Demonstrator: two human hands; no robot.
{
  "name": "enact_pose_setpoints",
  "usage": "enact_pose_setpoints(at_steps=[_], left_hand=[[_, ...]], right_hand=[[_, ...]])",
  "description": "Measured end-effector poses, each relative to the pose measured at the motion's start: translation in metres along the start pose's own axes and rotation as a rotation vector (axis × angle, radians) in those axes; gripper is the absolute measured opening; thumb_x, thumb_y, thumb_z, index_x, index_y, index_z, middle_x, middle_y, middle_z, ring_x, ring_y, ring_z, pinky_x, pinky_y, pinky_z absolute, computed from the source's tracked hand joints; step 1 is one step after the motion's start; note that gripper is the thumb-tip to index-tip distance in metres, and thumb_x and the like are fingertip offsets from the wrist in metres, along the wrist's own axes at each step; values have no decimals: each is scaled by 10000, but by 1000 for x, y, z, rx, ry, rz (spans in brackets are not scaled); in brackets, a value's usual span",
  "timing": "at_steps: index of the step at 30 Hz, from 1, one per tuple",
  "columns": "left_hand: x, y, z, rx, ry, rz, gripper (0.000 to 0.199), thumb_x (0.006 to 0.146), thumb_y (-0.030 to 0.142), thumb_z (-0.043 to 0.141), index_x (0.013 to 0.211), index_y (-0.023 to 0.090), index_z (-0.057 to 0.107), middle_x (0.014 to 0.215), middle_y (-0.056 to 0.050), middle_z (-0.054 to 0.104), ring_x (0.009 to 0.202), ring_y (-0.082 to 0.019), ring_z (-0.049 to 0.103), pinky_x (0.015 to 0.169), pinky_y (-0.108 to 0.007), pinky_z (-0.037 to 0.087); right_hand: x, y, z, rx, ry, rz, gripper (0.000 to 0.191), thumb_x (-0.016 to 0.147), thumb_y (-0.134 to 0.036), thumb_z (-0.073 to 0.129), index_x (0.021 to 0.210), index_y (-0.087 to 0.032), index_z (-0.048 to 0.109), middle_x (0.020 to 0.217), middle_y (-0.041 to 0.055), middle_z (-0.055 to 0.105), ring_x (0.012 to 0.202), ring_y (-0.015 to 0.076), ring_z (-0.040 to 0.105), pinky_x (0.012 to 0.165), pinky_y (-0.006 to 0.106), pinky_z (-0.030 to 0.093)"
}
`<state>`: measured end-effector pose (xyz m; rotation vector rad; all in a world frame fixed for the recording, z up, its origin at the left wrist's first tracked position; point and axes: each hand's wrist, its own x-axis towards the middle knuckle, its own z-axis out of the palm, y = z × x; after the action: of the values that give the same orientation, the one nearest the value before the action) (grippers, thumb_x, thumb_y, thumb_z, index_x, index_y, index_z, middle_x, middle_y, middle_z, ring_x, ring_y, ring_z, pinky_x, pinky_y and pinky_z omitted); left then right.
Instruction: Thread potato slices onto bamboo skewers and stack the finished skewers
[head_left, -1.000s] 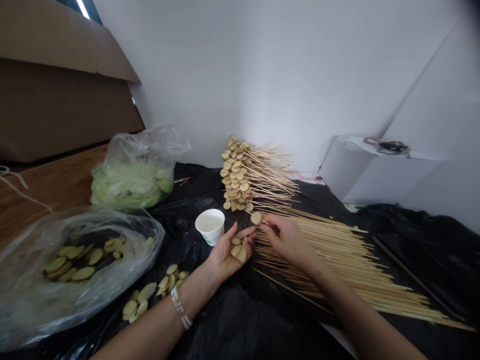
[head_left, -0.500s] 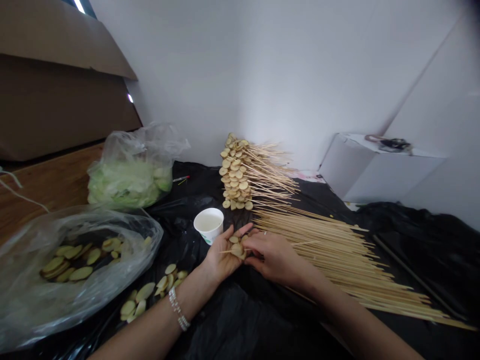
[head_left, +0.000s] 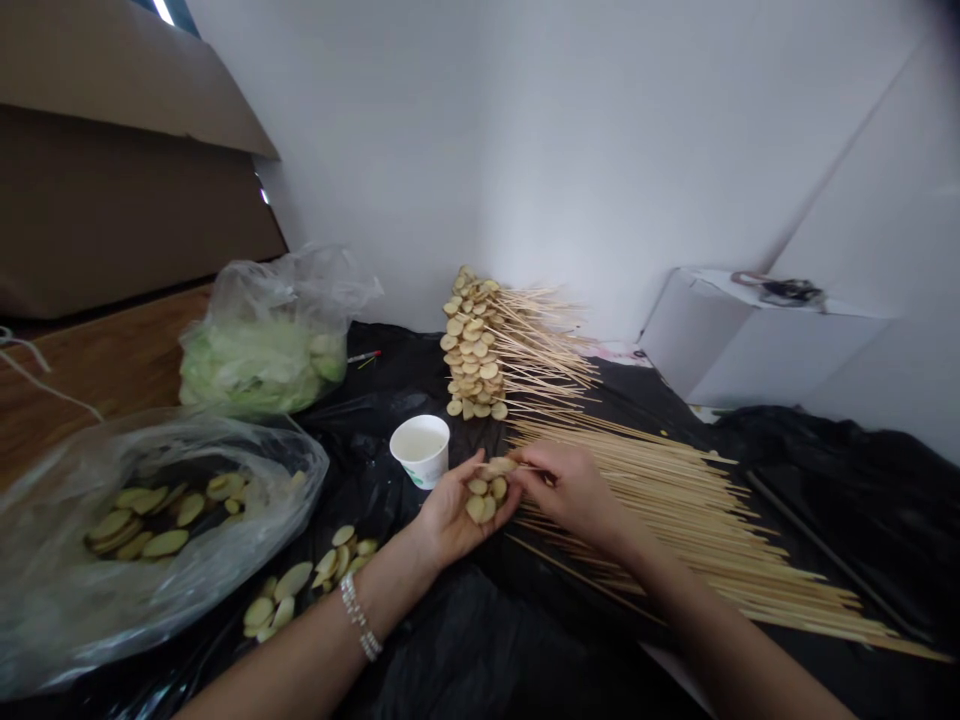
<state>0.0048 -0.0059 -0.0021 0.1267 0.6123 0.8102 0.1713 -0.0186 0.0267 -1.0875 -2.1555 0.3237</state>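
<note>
A black plastic sheet [head_left: 465,650] lies under everything near the hands; clock directions run from where the two hands meet. The right forearm [head_left: 705,610] reaches in from four o'clock, slanting forward and inward, and the left forearm [head_left: 322,620] mirrors it from eight o'clock. The spread of bare skewers [head_left: 705,520] fans out at between three and four o'clock, partly beneath the right forearm. Near nine o'clock, well apart, sits the open bag of slices [head_left: 172,620]; at twelve, the stack of loaded skewers [head_left: 472,345]. The left hand [head_left: 450,515] is palm up, half open and cupped, cradling a few loose pale slices [head_left: 484,500]; its fingertips are up against the slices on the skewer. The right hand [head_left: 566,485], knuckles up, is closed in a pinch around the thin skewer [head_left: 532,469], which points toward nine o'clock. The white cup [head_left: 424,465] stands just beside the left hand, between nine and ten. Smallest are the threaded slices [head_left: 497,467], bunched near the skewer's tip.
</note>
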Motion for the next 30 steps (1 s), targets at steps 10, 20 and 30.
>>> enact_pose_setpoints(at_steps=[10,20,30], left_hand=[[-2,3,-1,-4,3,-58,146,893,159,518,831,80,625,706,-68,633,600,-88,626,526,-133,502],[5,1,-6,60,50,139,156,840,25,547,929,97,653,837,-67,666,734,-109,666,665,-178,563],[6,-1,-4,124,103,246,116,833,58,582,910,116,647,967,-74,684,833,-137,681,716,-202,574]], right_hand=[[-1,9,2,-73,-5,-21,193,901,-254,510,953,-214,691,870,32,708,795,144,612,722,238,410],[5,33,-23,30,-27,223,142,838,-310,577,892,-186,622,679,-25,613,595,113,516,579,219,371],[2,38,-53,77,-296,153,257,885,-291,483,961,-210,715,832,12,712,683,126,600,673,234,432]])
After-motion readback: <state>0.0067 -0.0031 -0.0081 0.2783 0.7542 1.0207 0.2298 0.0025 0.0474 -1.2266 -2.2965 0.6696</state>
